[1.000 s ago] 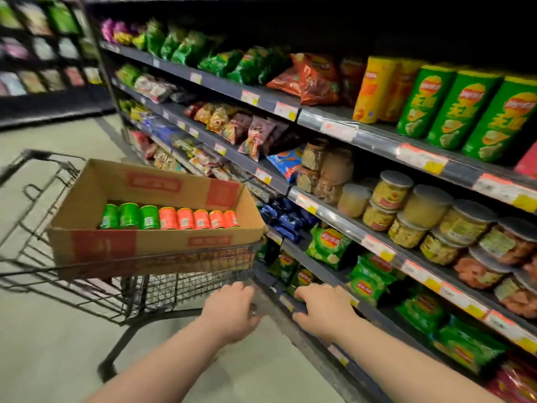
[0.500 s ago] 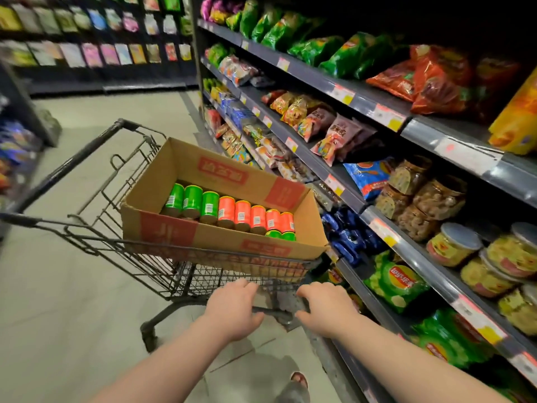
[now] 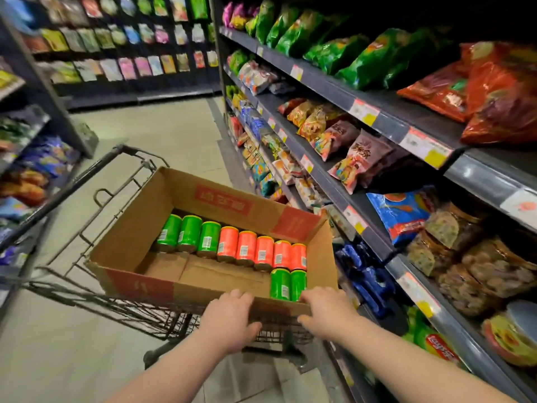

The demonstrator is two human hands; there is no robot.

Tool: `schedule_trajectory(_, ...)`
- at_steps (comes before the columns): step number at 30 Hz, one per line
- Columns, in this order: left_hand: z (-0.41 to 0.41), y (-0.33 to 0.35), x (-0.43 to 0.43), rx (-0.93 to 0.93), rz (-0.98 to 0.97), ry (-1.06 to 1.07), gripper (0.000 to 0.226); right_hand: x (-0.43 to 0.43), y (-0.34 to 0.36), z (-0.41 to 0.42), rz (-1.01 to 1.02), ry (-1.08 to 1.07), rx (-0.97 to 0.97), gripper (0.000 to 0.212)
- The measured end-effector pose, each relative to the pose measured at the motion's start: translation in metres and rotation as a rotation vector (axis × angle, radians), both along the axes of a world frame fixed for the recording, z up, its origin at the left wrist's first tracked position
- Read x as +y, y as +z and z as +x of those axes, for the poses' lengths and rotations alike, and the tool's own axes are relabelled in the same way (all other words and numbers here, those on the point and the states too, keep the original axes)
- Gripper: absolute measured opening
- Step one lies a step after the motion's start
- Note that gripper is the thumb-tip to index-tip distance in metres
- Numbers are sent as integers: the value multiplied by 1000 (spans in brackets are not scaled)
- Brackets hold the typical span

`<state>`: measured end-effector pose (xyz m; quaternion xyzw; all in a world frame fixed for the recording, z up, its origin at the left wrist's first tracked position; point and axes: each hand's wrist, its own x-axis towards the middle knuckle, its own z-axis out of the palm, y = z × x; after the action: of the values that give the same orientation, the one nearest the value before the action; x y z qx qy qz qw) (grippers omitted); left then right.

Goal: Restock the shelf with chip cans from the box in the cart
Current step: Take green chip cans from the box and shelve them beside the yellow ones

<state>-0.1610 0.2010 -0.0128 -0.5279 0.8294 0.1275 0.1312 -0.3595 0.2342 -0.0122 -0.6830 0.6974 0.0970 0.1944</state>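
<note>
Chip cans [image 3: 232, 247] sit inside an open cardboard box [image 3: 136, 239] that rides in a wire cart [image 3: 87, 298], out in the aisle just beside the shelf [image 3: 377, 120] on the right. Three green cans and five orange ones line up in a row along the box's far wall, and two more green ones are tucked into the near right corner; the rest of the box floor is bare cardboard flaps. Whether the cans stand or lie is hard to tell from this angle. The person leans over the near end of the cart with both arms out. The left hand [image 3: 229, 318] has its fingers hooked over the box's near wall with the thumb on the outside face, gripping it, and the right hand [image 3: 328, 312] grips the same wall close to the two green cans. The floor [image 3: 162, 132] is pale and smooth, running back to a far wall of hanging packets [image 3: 130, 48]. Dark metal racking lines the right side, with yellow and white price tags [image 3: 363, 112] along the rails, green and red snack bags [image 3: 360, 62] up top, smaller packets in the middle, and clear jars [image 3: 479, 274] lower down. Another rack [image 3: 35, 158] of bags stands on the left, well apart from the cart.
</note>
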Motion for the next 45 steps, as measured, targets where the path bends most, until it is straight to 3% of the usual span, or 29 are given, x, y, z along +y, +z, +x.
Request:
schedule_trajectory(9, -25, -17, -50, -11, 62, 29, 55, -51, -23, -33, 81, -21, -47, 46)
schedule_trajectory(21, -44, -64, -159, -52, 230, -127, 59, -124, -67, -47, 227, -202, -19, 42)
schedule_trajectory(32, -60, -146, -222, -171, 463, -243, 61, -179, -146, -37, 409, -412, -75, 40)
schedule_trajectory(39, -68, -191, -236, -139, 667, -155, 61, -192, -195, -36, 479, -592, -191, 43)
schedule_trajectory(45, -78, -216, -234, 14, 771, 81, 62, -198, -222, -32, 459, -837, -277, 44)
